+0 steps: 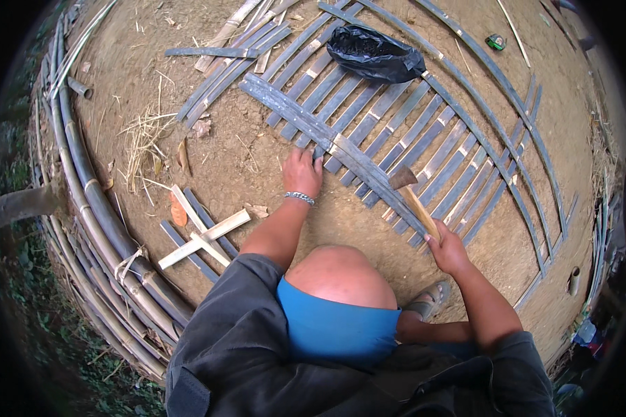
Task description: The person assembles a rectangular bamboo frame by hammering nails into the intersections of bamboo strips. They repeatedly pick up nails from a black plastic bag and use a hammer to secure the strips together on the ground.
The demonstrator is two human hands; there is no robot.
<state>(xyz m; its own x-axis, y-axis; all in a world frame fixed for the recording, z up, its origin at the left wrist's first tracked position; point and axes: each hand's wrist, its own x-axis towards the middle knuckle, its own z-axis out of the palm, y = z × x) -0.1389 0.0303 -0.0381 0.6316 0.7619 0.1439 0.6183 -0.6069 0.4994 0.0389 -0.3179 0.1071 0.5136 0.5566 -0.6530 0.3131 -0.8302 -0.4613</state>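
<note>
A fence-like panel of split bamboo slats [419,142] lies on the ground before me, with a wider grey double strip [292,111] crossing the slats on its near side. My left hand [302,175], a chain bracelet on its wrist, has its fingers closed round the near end of one bamboo slat [318,152], just below that strip. In my right hand [449,250] is a wooden-handled tool with a rusty metal head [416,206]. Its head hovers over or rests on the strip; I cannot tell which. A black plastic bag [375,53] with dark contents sits on the panel's far part.
Long curved bamboo strips [480,52] run along the far and right sides. Loose slats [233,73] lie at far left. Beside my left arm are crossed pale wood pieces [205,240]. Bamboo poles [94,187] border the left. A green tape measure [496,42] lies far right.
</note>
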